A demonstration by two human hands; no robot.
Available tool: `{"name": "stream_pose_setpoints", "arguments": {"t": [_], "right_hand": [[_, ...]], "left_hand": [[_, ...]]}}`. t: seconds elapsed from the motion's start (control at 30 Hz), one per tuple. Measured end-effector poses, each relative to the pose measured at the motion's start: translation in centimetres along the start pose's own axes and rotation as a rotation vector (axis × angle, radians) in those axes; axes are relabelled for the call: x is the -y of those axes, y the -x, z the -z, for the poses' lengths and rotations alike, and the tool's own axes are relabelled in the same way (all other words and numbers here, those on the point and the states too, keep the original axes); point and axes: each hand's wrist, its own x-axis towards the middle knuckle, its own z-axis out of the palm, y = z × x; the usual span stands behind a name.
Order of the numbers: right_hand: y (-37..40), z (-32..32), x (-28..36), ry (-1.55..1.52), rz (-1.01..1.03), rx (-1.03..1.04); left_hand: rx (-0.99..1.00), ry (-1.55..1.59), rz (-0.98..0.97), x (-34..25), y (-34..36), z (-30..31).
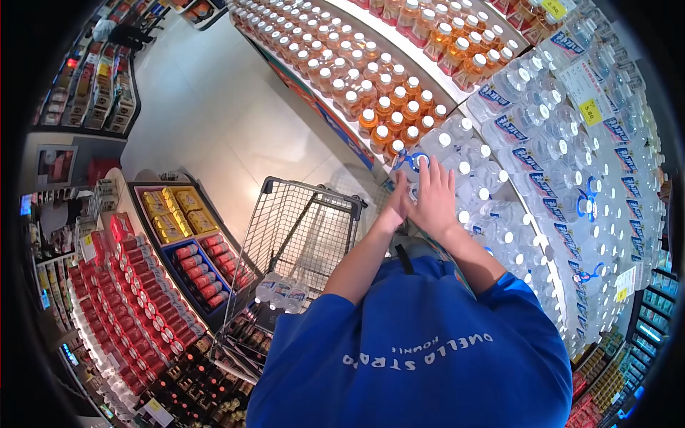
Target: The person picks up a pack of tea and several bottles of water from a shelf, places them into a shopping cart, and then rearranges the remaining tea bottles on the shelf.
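Note:
My right hand (434, 196) reaches forward with its fingers stretched out, the fingertips right at the white cap of a large clear water bottle (405, 162) with a blue carry handle. Close beside it, my left hand (394, 205) shows edge-on. Its visible fingers point straight ahead toward the same bottle, and part of it is hidden behind the right hand. More clear water bottles (492, 178) with white caps stand packed just right of my hands. Amber drink bottles (391, 118) crowd the shelf beyond them.
A wire shopping cart (303, 214) stands left of me, with a pack of water bottles (283, 289) inside. Red cans (143, 299) and boxed yellow packs (171, 210) fill a display farther left. Tiled floor (193, 93) stretches ahead. A person (125, 33) is at the far upper left.

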Motion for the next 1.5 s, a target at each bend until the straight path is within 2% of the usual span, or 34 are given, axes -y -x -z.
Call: {"name": "stream_pose_setpoints", "arguments": {"t": [0.03,0.2,0.27,0.3,0.37,0.43,0.5,0.57,0.63,0.73,0.83,0.87,0.9,1.13,1.3,1.5], "right_hand": [[0.7,0.0,0.5,-0.026,0.048,-0.019],[4.3,-0.5,3.5,-0.218,0.261,-0.094],[5.8,-1.5,4.6,-0.277,0.334,-0.113],[6.5,-2.2,5.1,-0.290,0.360,-0.089],[8.2,-3.8,6.0,-0.319,0.411,-0.034],[9.8,-5.1,7.3,-0.353,0.436,0.077],[11.2,-6.4,8.6,-0.395,0.435,0.181],[12.3,-9.1,9.1,-0.409,0.435,0.275],[13.1,-11.3,9.4,-0.430,0.408,0.370],[13.7,-12.9,10.4,-0.302,0.392,0.467],[14.0,-13.8,11.4,-0.205,0.404,0.570],[14.2,-13.9,11.8,-0.190,0.403,0.600],[14.3,-14.0,12.1,-0.177,0.394,0.629],[14.3,-15.2,12.2,-0.220,0.271,0.635],[14.2,-14.5,11.6,-0.250,0.102,0.562],[16.1,-16.6,9.1,-0.383,-0.101,0.470]], "left_hand": [[-0.047,-0.049,-0.023,-0.6,0.9,-0.7],[-0.084,-0.908,-0.379,0.4,1.9,5.3],[-0.263,-0.760,-0.394,0.0,5.2,5.5],[-0.415,-0.440,-0.331,-0.6,8.4,5.3],[-0.558,-0.798,-0.497,-1.2,14.3,8.1],[-0.686,-0.996,-0.528,0.0,20.1,13.0],[-0.775,-1.255,-0.362,0.9,26.7,16.2],[-0.771,-1.409,-0.320,3.7,32.5,19.6],[-0.728,-1.401,-0.181,5.9,37.5,21.0],[-0.740,-1.258,-0.081,9.6,42.2,20.1],[-0.721,-1.087,0.052,13.3,42.5,22.6],[-0.692,-1.138,0.004,16.2,42.1,27.1],[-0.692,-1.147,0.020,16.0,41.7,27.1],[-0.775,-1.371,0.033,9.9,38.9,27.3],[-0.798,-1.535,0.017,5.4,37.5,28.0],[-0.819,-1.662,0.001,1.8,36.4,27.9]]}}
